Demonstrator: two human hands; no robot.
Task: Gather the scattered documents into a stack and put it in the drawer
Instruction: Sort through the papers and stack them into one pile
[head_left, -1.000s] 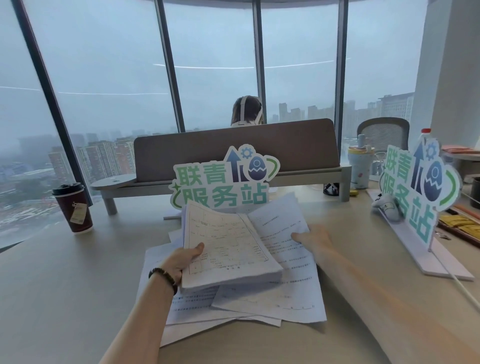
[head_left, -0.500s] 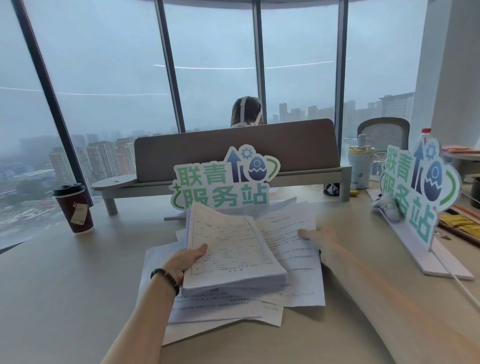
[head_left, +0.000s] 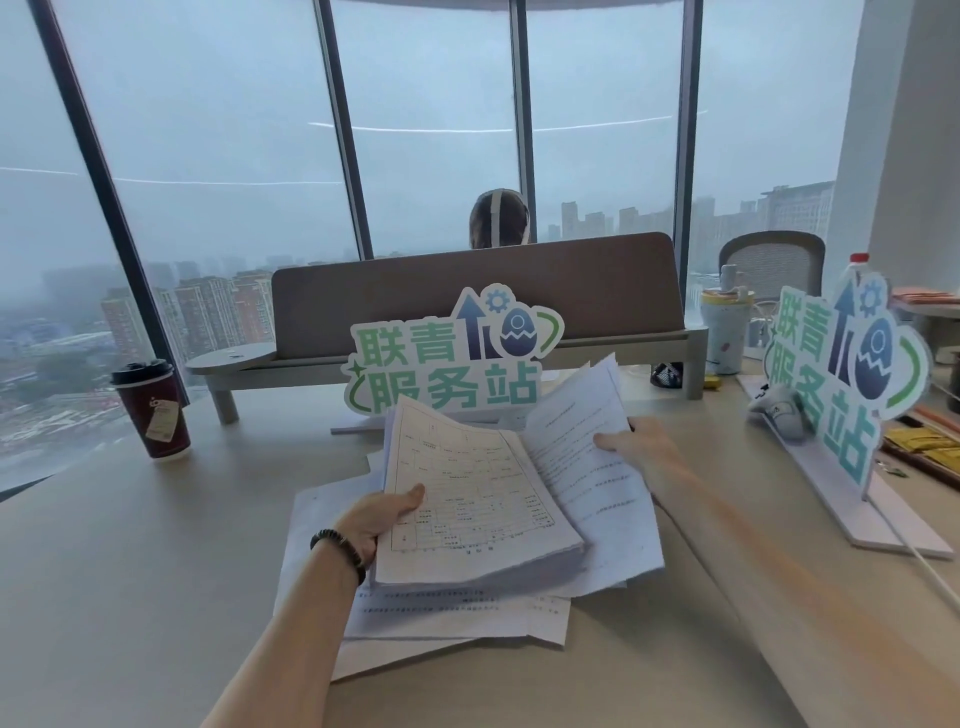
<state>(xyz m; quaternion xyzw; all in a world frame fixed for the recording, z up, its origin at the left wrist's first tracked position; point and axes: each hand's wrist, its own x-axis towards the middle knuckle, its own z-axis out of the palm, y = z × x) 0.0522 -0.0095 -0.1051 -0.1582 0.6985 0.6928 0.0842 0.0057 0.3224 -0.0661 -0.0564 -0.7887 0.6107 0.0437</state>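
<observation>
A thick stack of printed forms is held above the desk, tilted, by my left hand, thumb on top at its left edge. My right hand grips the right edge of several loose sheets and has them lifted so their far end curls upward. More loose documents lie spread flat on the desk beneath the stack. No drawer is in view.
A green sign stands just behind the papers, a second sign at the right on a white base. A dark red coffee cup stands at the left. A mouse, a tumbler and a desk divider are further back.
My right hand has lifted the loose sheets on the right off the desk and moved them up and right. The stack in my left hand has risen slightly.
</observation>
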